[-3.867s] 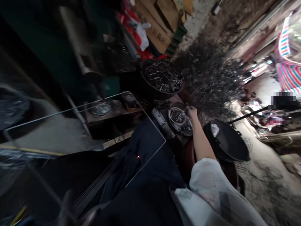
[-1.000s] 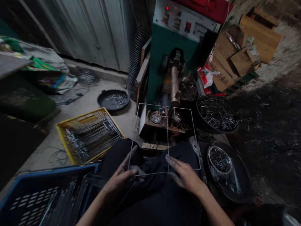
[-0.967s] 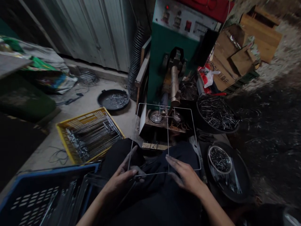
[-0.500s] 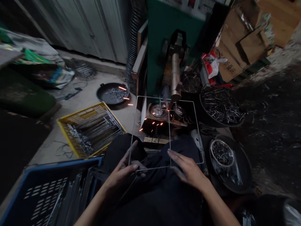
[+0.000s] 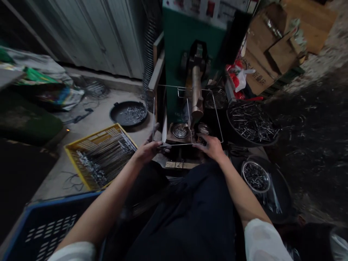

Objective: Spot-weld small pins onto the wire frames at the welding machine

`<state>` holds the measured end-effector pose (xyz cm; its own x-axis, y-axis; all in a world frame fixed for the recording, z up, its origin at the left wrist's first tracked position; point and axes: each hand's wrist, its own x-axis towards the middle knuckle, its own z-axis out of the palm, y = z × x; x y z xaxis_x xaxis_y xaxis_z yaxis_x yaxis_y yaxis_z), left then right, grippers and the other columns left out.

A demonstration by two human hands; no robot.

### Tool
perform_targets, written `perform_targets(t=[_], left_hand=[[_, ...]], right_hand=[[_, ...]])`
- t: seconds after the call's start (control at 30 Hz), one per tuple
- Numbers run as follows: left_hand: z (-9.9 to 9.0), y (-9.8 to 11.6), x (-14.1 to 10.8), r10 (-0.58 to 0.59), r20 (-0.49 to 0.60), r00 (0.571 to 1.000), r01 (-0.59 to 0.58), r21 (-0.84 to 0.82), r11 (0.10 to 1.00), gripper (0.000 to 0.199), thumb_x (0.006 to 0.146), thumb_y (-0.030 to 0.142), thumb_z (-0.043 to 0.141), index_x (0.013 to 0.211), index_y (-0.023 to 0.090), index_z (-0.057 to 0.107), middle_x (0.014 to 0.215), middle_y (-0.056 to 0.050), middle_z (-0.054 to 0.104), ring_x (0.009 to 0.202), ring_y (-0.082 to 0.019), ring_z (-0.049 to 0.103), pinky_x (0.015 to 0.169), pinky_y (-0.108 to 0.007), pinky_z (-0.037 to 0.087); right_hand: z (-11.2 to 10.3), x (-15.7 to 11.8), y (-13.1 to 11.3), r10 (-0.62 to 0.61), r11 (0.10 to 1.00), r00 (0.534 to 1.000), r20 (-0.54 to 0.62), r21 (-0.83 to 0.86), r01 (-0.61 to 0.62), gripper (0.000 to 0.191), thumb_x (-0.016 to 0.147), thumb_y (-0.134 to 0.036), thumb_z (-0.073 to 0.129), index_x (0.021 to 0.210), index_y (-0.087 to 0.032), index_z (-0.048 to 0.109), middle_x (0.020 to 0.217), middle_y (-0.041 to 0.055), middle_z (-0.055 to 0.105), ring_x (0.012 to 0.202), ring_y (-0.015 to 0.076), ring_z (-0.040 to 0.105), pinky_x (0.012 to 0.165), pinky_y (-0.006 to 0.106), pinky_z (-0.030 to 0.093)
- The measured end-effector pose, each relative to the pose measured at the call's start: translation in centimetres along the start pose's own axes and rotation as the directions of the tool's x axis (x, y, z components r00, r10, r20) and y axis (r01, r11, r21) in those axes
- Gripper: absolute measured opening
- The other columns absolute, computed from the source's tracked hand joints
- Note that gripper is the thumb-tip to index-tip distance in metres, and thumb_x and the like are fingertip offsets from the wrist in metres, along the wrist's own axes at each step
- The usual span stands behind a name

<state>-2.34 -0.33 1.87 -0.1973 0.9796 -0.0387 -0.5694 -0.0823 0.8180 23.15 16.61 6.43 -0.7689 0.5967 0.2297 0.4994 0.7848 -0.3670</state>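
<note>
A rectangular metal wire frame (image 5: 178, 145) with a middle bar is held up in front of the green welding machine (image 5: 174, 47). My left hand (image 5: 150, 146) grips its near left corner, thumb on top and fingers beneath. My right hand (image 5: 212, 146) pinches the near wire where the middle bar meets it. The frame's far part reaches past both sides of the machine's copper-coloured upper arm (image 5: 196, 87). Below that arm, a small round dish of metal bits (image 5: 180, 132) sits on the machine's ledge, left of the lower tip.
To the left are a yellow crate (image 5: 73, 163) of wire rods, a blue crate (image 5: 61, 199) and a black pan (image 5: 115, 115) with metal bits. On the right stand a black basin of short rods (image 5: 251, 123) and a metal bowl of pins (image 5: 255, 176). Cardboard (image 5: 263, 47) leans behind.
Both hands have moved forward with the wire frame, carrying it farther toward and around the machine's arm. My right hand has closed on the near wire. The sparks at the tip have stopped.
</note>
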Motion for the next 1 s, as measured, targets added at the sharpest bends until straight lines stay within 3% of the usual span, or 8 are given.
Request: perform_targets(t=[0.17, 0.5, 0.63, 0.77, 0.83, 0.9, 0.97, 1.0], left_hand=[[-1.4, 1.4, 3.9, 0.033, 0.039, 0.999, -0.032, -0.031, 0.999, 0.093, 0.081, 0.009, 0.064, 0.158, 0.025, 0.013, 0.075, -0.002, 0.073, 0.074, -0.024, 0.074, 0.063, -0.030, 0.059], [-2.3, 2.0, 6.0, 0.079, 0.040, 0.996, -0.077, -0.035, 0.996, 0.098, 0.082, 0.007, 0.062, 0.158, 0.025, 0.004, 0.074, -0.001, 0.072, 0.070, -0.022, 0.073, 0.059, -0.026, 0.057], [-2.7, 2.0, 6.2, 0.060, 0.026, 0.998, -0.059, -0.036, 0.998, 0.096, 0.080, 0.005, 0.064, 0.158, 0.024, 0.011, 0.072, -0.001, 0.072, 0.069, -0.022, 0.073, 0.059, -0.027, 0.058], [-3.0, 1.9, 5.8, 0.015, 0.033, 0.999, -0.014, -0.016, 1.000, 0.078, 0.084, 0.008, 0.063, 0.154, 0.017, 0.029, 0.077, -0.006, 0.074, 0.075, -0.026, 0.074, 0.061, -0.029, 0.059], [-3.1, 1.8, 5.8, 0.010, 0.024, 1.000, -0.010, -0.006, 1.000, 0.073, 0.084, 0.009, 0.063, 0.151, 0.015, 0.034, 0.079, -0.006, 0.075, 0.075, -0.026, 0.074, 0.062, -0.028, 0.060], [-3.1, 1.8, 5.9, 0.029, 0.021, 0.999, -0.029, 0.001, 1.000, 0.077, 0.082, 0.009, 0.066, 0.151, 0.017, 0.034, 0.077, -0.005, 0.075, 0.073, -0.025, 0.074, 0.061, -0.027, 0.060], [-2.9, 1.8, 6.1, 0.037, 0.015, 0.999, -0.037, 0.004, 0.999, 0.083, 0.079, 0.010, 0.069, 0.153, 0.018, 0.030, 0.075, -0.005, 0.074, 0.070, -0.024, 0.074, 0.059, -0.026, 0.059], [-2.8, 1.8, 6.1, 0.035, 0.011, 0.999, -0.035, 0.001, 0.999, 0.086, 0.079, 0.011, 0.069, 0.154, 0.017, 0.028, 0.074, -0.005, 0.074, 0.070, -0.024, 0.074, 0.059, -0.026, 0.059]], right_hand=[[-0.4, 3.7, 2.0, -0.066, 0.993, 0.996, -0.065, 0.097, 0.072, 0.039, 0.085, -0.035, 0.074, 0.121, -0.023, 0.066, 0.104, 0.0064, 0.074, 0.095, 0.0229, 0.069, 0.082, 0.030, 0.050], [-0.1, 5.7, 2.5, -0.063, 0.990, 0.991, -0.122, 0.118, 0.077, 0.039, 0.081, -0.037, 0.078, 0.114, -0.020, 0.067, 0.093, 0.0058, 0.073, 0.084, 0.0211, 0.068, 0.078, 0.029, 0.048], [-0.1, 5.9, 2.4, -0.068, 0.990, 0.991, -0.115, 0.114, 0.081, 0.037, 0.083, -0.038, 0.076, 0.114, -0.020, 0.067, 0.091, 0.0053, 0.072, 0.084, 0.0212, 0.067, 0.077, 0.029, 0.048], [-0.2, 5.4, 2.8, -0.070, 0.988, 0.985, -0.157, 0.127, 0.091, 0.035, 0.084, -0.041, 0.075, 0.112, -0.020, 0.068, 0.097, 0.0072, 0.071, 0.091, 0.0232, 0.066, 0.083, 0.033, 0.050], [-0.4, 4.7, 3.7, -0.012, 0.996, 0.963, -0.268, 0.086, 0.036, 0.038, 0.082, -0.044, 0.076, 0.112, -0.021, 0.069, 0.109, 0.0102, 0.068, 0.105, 0.0266, 0.062, 0.091, 0.037, 0.049], [-0.7, 4.0, 5.0, 0.111, 0.994, 0.908, -0.404, 0.063, -0.093, 0.038, 0.084, -0.045, 0.072, 0.112, -0.019, 0.068, 0.118, 0.0139, 0.065, 0.114, 0.0291, 0.057, 0.096, 0.041, 0.046], [-1.0, 3.4, 6.4, 0.253, 0.966, 0.871, -0.422, 0.166, -0.200, 0.037, 0.092, -0.045, 0.060, 0.109, -0.014, 0.068, 0.110, 0.0156, 0.068, 0.105, 0.0265, 0.061, 0.089, 0.039, 0.048], [-1.2, 3.2, 6.9, 0.301, 0.944, 0.877, -0.376, 0.248, -0.218, 0.039, 0.095, -0.045, 0.053, 0.106, -0.011, 0.068, 0.100, 0.0147, 0.070, 0.093, 0.0231, 0.063, 0.082, 0.035, 0.049]])
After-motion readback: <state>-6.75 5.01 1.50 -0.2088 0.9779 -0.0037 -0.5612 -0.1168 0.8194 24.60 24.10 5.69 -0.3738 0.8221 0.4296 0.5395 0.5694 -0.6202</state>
